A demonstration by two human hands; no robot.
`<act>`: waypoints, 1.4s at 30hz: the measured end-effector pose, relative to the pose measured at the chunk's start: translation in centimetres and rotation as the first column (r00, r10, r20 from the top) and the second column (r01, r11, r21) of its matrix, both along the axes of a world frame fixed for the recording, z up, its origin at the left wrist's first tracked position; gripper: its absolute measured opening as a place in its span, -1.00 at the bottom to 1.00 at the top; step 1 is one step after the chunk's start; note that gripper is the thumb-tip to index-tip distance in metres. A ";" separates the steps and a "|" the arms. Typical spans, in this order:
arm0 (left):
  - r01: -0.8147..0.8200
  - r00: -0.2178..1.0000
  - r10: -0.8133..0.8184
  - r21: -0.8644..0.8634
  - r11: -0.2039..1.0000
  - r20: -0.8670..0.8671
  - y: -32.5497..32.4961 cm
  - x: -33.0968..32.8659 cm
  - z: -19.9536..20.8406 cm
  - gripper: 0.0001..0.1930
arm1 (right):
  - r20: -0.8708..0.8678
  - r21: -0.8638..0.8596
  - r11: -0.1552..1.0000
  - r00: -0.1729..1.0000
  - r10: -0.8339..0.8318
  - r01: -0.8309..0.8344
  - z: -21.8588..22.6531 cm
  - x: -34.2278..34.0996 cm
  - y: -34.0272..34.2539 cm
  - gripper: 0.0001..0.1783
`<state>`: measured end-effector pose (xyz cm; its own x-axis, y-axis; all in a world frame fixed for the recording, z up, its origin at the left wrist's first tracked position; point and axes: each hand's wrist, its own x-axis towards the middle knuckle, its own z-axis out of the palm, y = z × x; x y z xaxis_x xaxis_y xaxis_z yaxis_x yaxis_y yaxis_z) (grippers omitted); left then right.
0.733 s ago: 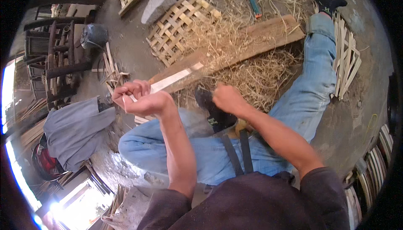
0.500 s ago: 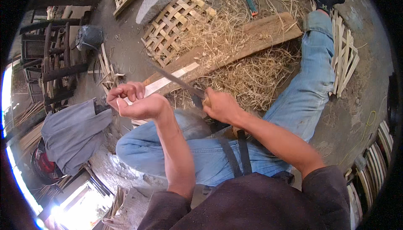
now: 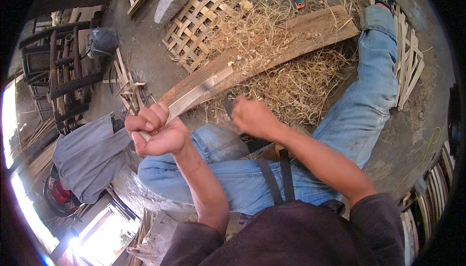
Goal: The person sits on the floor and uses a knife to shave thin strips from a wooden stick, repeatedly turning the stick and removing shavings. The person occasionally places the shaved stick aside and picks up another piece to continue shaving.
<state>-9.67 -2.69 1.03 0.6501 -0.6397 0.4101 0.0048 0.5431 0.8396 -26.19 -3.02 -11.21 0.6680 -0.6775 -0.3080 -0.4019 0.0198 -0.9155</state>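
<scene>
Holding one end of a thin bamboo strip [image 3: 196, 96], the left hand [image 3: 155, 132] is a tight fist, and the strip runs up and away from it over the person's knee. The right hand [image 3: 252, 118] is shut around a dark handle [image 3: 229, 104] that touches the strip, but the tool is too blurry to tell more. Just past the hands, a long wood plank [image 3: 310, 33] lies on the dirt floor with dry shavings [image 3: 291, 86] heaped around it, and a woven mat [image 3: 201, 20] sits near the plank's far side.
</scene>
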 end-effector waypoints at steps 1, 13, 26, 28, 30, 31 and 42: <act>-0.014 1.000 0.014 -0.004 1.000 -0.009 0.0 0.4 -0.2 -0.69 | -0.097 0.109 0.984 0.987 -0.128 0.139 -0.4 0.6 -0.7 -0.66; -0.106 0.993 0.105 -0.019 0.994 -0.051 0.8 3.2 -1.1 -0.72 | -0.091 0.053 0.996 0.993 0.071 -0.067 -0.3 0.3 0.4 -0.66; -0.172 0.985 0.172 -0.002 0.985 -0.024 0.7 3.2 -1.1 -0.74 | -0.169 0.003 0.994 0.980 0.107 -0.108 0.4 0.2 -0.5 -0.70; -0.107 0.991 0.102 -0.055 0.993 -0.088 1.2 3.2 -1.3 -0.74 | -0.073 -0.085 0.981 0.983 0.168 -0.174 2.1 0.2 0.5 -0.70; -0.188 0.980 0.187 -0.012 0.982 -0.068 0.6 2.6 -1.2 -0.74 | -0.196 -0.108 0.980 0.970 0.143 -0.166 -0.9 0.1 -0.7 -0.70; -0.224 0.973 0.224 0.010 0.975 -0.052 0.3 2.1 -0.8 -0.74 | -0.250 -0.117 0.981 0.960 0.123 -0.156 -3.4 0.0 -1.0 -0.69; -0.135 0.991 0.135 -0.042 0.990 0.007 -0.1 0.8 -0.6 -0.74 | -0.169 -0.013 0.999 0.985 0.032 -0.034 -2.5 -0.9 -0.5 -0.66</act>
